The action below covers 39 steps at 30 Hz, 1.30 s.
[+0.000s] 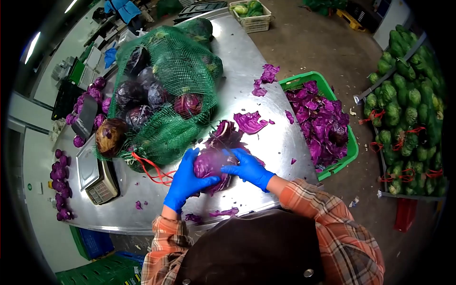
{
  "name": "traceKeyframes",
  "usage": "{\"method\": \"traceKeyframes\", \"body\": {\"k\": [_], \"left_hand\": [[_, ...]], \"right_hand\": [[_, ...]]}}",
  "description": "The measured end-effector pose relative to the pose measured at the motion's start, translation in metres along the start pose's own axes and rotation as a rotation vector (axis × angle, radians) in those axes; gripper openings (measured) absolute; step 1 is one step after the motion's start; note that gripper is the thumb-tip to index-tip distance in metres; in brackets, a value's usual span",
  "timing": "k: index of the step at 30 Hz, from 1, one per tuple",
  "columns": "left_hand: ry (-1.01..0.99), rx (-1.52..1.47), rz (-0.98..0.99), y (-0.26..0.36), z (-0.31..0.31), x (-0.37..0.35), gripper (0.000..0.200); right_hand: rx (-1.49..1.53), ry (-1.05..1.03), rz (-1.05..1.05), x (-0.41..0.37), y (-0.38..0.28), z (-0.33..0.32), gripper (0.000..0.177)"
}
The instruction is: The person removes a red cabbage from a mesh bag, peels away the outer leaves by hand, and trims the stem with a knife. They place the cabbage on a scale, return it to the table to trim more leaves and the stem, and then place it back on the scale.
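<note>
Between my two gloved hands is a red cabbage point(208, 162), resting low over the steel table. My left hand point(188, 179), in a blue glove, wraps its near left side with the thumb across the front. From the right, my right hand point(250, 169) presses its fingers on the top and side of the same head. Loose purple leaves point(227, 134) lie just behind the cabbage, and a flat torn leaf point(250, 122) is farther right. A green mesh sack point(183, 61) holding several dark cabbages lies beyond my left hand, with a red cord point(153, 169) at its mouth.
At right, a green crate point(352, 151) holds purple leaves. A scale point(100, 187) stands left, near rows of cabbages point(59, 178). Farther right, a rack carries bagged green vegetables point(406, 109). A white basket point(259, 24) stands behind the table point(285, 142).
</note>
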State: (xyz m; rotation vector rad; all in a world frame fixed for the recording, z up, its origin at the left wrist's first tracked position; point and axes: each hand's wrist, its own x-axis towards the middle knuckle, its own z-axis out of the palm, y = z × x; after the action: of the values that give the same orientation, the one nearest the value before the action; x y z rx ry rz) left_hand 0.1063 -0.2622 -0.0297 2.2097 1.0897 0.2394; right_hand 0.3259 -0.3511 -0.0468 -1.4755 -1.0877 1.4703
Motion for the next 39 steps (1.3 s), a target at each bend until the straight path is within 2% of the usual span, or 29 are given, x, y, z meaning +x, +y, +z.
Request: {"method": "traceKeyframes", "body": {"k": [1,3,6,9,12,16,19,20,21,22,24,26,27,28,30,31,32,34,35,36,37,39], "left_hand": [[-0.048,-0.235,-0.227,0.01,-0.003,0.002,0.103],[-0.018,-0.264,-0.27,0.012,-0.002,0.0,0.1],[0.078,-0.411,-0.286,-0.002,0.011,-0.006,0.094],[0.238,-0.494,-0.262,-0.022,0.035,-0.02,0.089],[0.381,-0.613,-0.334,-0.027,0.049,-0.029,0.083],[0.437,-0.765,-0.393,-0.015,0.051,-0.032,0.075],[0.533,-0.824,-0.372,-0.017,0.061,-0.044,0.069],[0.382,-1.086,-0.464,-0.005,0.051,-0.047,0.064],[0.338,-1.31,-0.542,0.007,0.049,-0.05,0.064],[0.284,-1.534,-0.625,0.021,0.051,-0.054,0.064],[0.072,-1.577,-0.67,0.037,0.046,-0.062,0.072],[-0.129,-1.654,-0.723,0.033,0.049,-0.061,0.071],[-0.192,-1.42,-0.793,0.031,0.05,-0.06,0.069],[-0.34,-1.154,-0.709,0.021,0.043,-0.052,0.074],[0.254,-0.445,-0.095,0.039,0.052,-0.046,0.092],[0.284,-0.224,0.185,0.057,0.039,-0.034,0.104],[0.153,-0.005,0.324,0.051,0.043,-0.023,0.106],[0.115,-0.092,0.338,0.05,0.046,-0.001,0.11],[0.075,-0.095,0.297,0.044,0.046,0.006,0.113],[0.13,-0.113,0.227,0.045,0.051,0.009,0.117],[0.173,-0.018,0.141,0.056,0.053,0.009,0.121],[0.2,0.102,0.021,0.072,0.054,0.009,0.13]], "right_hand": [[-0.013,0.013,-0.068,0.005,0.005,0.004,0.062],[-0.066,0.052,-0.249,0.02,0.019,0.01,0.06],[-0.255,0.025,-0.348,0.027,0.029,0.009,0.06],[-0.47,0.075,-0.418,0.033,0.026,0.02,0.06],[-0.484,0.083,-0.404,0.048,0.027,0.032,0.058],[-0.599,0.102,-0.458,0.059,0.022,0.034,0.052],[0.112,0.088,-0.02,0.055,0.008,-0.002,0.037],[0.027,0.101,-0.16,0.047,0.008,-0.009,0.037],[-0.057,0.124,-0.299,0.037,0.006,-0.016,0.038],[-0.047,0.065,-0.286,0.021,0.003,-0.018,0.04],[-0.012,-0.052,-0.283,-0.008,0.007,-0.017,0.046],[-0.004,-0.076,-0.083,-0.022,0.012,-0.024,0.048],[-0.024,-0.042,0.008,-0.025,0.013,-0.03,0.047],[-0.037,-0.004,0.102,-0.027,0.017,-0.034,0.046],[0.039,0.096,0.062,-0.024,0.032,-0.036,0.044],[0.039,0.136,0.061,-0.02,0.033,-0.033,0.044],[0.038,0.175,0.06,-0.016,0.032,-0.031,0.043],[0.076,0.21,0.096,-0.01,0.027,-0.035,0.045],[0.111,0.211,0.115,-0.006,0.026,-0.038,0.046],[0.146,0.21,0.133,-0.005,0.026,-0.04,0.047],[0.091,0.25,0.166,-0.003,0.024,-0.04,0.054],[0.02,0.261,0.084,-0.021,0.015,-0.038,0.06]]}}
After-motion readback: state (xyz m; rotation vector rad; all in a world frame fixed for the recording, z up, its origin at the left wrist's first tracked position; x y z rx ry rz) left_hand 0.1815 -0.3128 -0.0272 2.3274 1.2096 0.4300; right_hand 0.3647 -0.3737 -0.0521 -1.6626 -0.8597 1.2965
